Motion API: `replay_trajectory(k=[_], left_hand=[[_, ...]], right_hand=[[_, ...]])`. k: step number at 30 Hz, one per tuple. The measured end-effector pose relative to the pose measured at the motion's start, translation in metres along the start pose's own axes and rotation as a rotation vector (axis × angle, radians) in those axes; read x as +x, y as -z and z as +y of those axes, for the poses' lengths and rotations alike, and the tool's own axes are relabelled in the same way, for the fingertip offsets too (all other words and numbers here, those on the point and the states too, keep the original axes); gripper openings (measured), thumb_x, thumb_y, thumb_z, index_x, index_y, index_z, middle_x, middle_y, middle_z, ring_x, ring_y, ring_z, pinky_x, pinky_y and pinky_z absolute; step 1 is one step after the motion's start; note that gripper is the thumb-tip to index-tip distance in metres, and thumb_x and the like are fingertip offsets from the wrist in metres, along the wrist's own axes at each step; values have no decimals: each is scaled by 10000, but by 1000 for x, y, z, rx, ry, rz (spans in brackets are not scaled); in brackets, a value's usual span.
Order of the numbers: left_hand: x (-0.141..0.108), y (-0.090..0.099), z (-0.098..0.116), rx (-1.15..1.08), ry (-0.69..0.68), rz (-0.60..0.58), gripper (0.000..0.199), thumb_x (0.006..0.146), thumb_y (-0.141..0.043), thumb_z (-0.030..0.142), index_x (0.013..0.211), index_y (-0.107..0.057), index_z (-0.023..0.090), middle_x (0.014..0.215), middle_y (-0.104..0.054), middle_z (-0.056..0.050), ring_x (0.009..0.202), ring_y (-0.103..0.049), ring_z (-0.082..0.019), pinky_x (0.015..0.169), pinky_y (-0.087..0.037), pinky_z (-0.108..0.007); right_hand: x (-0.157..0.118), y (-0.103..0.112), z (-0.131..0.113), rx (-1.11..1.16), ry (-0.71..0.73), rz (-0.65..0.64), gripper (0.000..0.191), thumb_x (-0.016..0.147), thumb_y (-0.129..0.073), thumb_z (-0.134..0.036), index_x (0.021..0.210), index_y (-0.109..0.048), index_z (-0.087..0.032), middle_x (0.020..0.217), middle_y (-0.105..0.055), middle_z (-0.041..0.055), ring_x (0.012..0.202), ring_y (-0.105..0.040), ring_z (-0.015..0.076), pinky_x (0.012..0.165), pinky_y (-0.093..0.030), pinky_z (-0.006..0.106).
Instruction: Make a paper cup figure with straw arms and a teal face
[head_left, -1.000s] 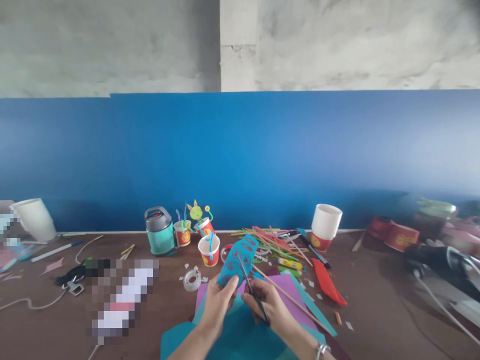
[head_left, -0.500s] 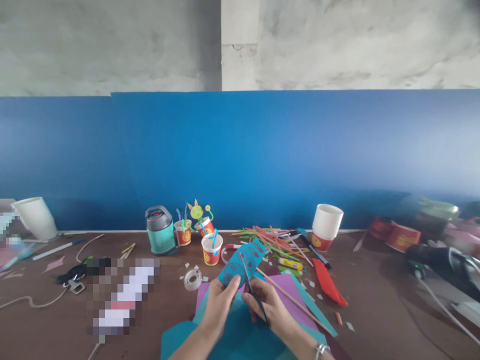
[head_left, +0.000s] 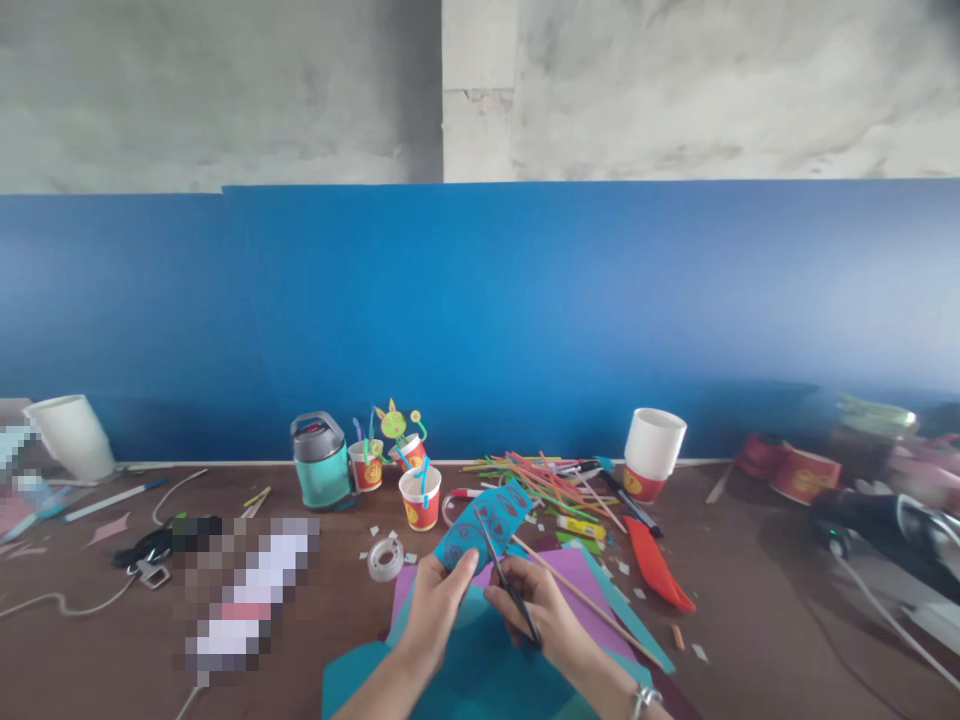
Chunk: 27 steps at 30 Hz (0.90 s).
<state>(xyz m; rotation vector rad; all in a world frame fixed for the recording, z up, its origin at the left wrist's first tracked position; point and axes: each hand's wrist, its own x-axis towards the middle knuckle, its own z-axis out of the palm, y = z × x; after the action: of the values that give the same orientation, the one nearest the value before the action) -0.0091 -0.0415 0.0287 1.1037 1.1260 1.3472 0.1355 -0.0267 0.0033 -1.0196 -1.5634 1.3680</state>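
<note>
My left hand (head_left: pixel 442 595) pinches the lower left end of a blue strip of paper (head_left: pixel 459 540) with round and pointed shapes drawn on it. The thumb lies on top of the strip. In my right hand (head_left: pixel 536 597) is a pair of scissors (head_left: pixel 513 596) with black handles. Its blades lie over the strip between the drawn shapes; whether they are fully closed is hard to see. Both hands are above teal sheets of paper (head_left: pixel 457 680) and a purple sheet (head_left: pixel 574 595). A wooden stick (head_left: pixel 592 607) lies across the sheets, right of my right hand.
Behind the hands are a paper cup (head_left: pixel 420 505) with a blue straw, a heap of coloured straws (head_left: pixel 540 478) and a glue stick (head_left: pixel 581 527). A tape roll (head_left: pixel 385 560) lies left. Stacked cups (head_left: pixel 654 450), a red balloon-like piece (head_left: pixel 656 565) and a teal flask (head_left: pixel 322 475) stand around.
The blue strip and both hands have shifted and turned very slightly. The scissors' blades sit a little further left over the strip. The cup with the blue straw has moved slightly left.
</note>
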Motion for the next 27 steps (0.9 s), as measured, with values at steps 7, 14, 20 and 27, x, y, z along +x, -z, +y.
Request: replay_trajectory(k=[7, 14, 20, 27], left_hand=[[1, -2, -12, 6, -4, -11, 464, 777, -571, 625, 570, -497, 216, 373, -323, 85, 366, -283, -93, 415, -197, -232], [1, -2, -8, -56, 44, -27, 473, 686, -664, 619, 570, -432, 223, 454, -341, 83, 409, -237, -76, 418, -159, -221], [1, -2, -4, -68, 52, -32, 482, 667, -673, 628, 588, -432, 218, 474, -296, 93, 437, -186, -71, 436, -133, -223], [2, -1, -8, -77, 69, -28, 483, 668, -677, 626, 607, -436, 212, 504, -307, 85, 470, -199, -77, 460, -140, -222]], right_hand=[[0, -1, 4, 29, -5, -13, 504, 671, -719, -635, 793, -548, -176, 518, -492, -74, 357, -417, 59, 343, -369, 179], [-2, -1, 4, 64, 26, -19, 504, 677, -769, -546, 949, -535, -192, 525, -515, -93, 380, -466, 69, 376, -384, 170], [0, 0, 5, 64, -2, -2, 495, 673, -778, -521, 940, -520, -193, 497, -476, -115, 350, -428, 60, 347, -357, 163], [1, 1, 9, 46, -2, 16, 500, 671, -770, -540, 918, -505, -195, 471, -480, -120, 328, -417, 63, 332, -351, 167]])
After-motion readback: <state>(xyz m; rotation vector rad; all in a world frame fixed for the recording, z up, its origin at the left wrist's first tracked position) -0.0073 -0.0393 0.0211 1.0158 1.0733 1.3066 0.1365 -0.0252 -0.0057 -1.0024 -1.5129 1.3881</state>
